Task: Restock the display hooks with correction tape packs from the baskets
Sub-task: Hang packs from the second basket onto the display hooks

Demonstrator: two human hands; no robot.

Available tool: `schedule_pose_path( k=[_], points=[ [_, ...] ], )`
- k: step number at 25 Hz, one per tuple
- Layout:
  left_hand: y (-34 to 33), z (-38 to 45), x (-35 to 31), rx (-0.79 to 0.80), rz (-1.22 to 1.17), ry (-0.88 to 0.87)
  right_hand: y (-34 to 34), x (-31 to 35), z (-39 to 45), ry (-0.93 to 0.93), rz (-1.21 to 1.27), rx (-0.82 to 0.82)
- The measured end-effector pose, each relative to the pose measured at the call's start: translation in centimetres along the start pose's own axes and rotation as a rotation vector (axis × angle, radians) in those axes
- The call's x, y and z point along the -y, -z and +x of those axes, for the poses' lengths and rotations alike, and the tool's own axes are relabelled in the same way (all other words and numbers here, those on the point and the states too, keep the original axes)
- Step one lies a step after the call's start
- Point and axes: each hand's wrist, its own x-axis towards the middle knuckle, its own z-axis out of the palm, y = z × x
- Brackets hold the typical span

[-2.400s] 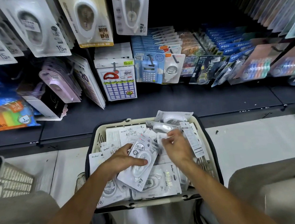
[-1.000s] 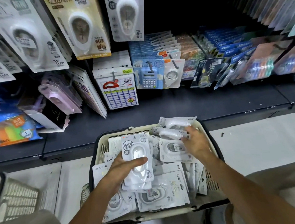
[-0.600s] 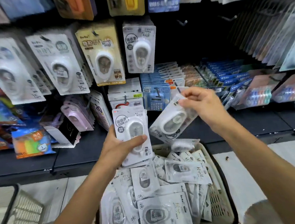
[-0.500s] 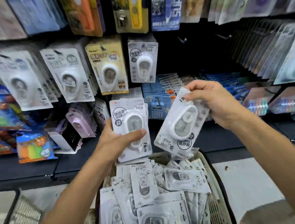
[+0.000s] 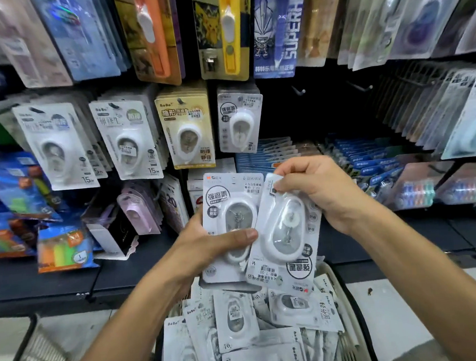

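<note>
My left hand (image 5: 208, 246) grips a small stack of grey-white correction tape packs (image 5: 227, 198), upright, thumb across the front. My right hand (image 5: 320, 191) pinches one more correction tape pack (image 5: 285, 233) by its top edge; it hangs upside down and overlaps the stack's right side. Below both hands a cream basket (image 5: 353, 322) holds several loose packs. The same grey pack hangs on a display hook (image 5: 240, 120) above my hands. Two bare hooks (image 5: 298, 90) jut from the dark panel to its right.
Rows of other correction tapes hang left of the grey pack (image 5: 125, 138). A dark shelf (image 5: 68, 282) carries sticky notes and boxes. A second white basket (image 5: 36, 347) stands at lower left. Blue and pastel packs fill the right side (image 5: 372, 167).
Both hands rose from the basket to shelf height with packs. My right hand picked up one pack and brought it against the left hand's stack. The view tilted upward.
</note>
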Motion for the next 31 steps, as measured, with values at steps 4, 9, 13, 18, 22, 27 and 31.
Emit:
schedule_pose_path(
  k=[4, 9, 13, 18, 22, 27, 31],
  points=[
    [-0.4, 0.5, -0.9, -0.002, 0.026, -0.023, -0.4, 1.6, 1.0, 0.015, 0.027, -0.007],
    [0.0, 1.2, -5.4, 0.077, 0.076, -0.106, 0.1, 5.8, 3.7, 0.101, 0.081, 0.074],
    [1.1, 3.0, -7.5, -0.13, -0.081, -0.123, -0.5, 5.7, 6.1, 0.023, 0.343, -0.098],
    [1.8, 3.7, -8.6, -0.187, -0.36, -0.058, -2.5, 2.7, 6.3, -0.125, 0.303, -0.057],
    [4.6, 2.7, -9.9, -0.283, -0.41, -0.145, -2.2, 2.5, 7.5, 0.022, 0.093, -0.282],
    [5.0, 2.5, -9.9, -0.307, -0.366, -0.21, -3.2, 0.6, 7.9, 0.179, -0.128, -0.377],
    [3.6, 2.6, -9.3, -0.325, -0.331, -0.194, -2.2, 1.0, 7.8, 0.157, -0.038, -0.22]
  ],
)
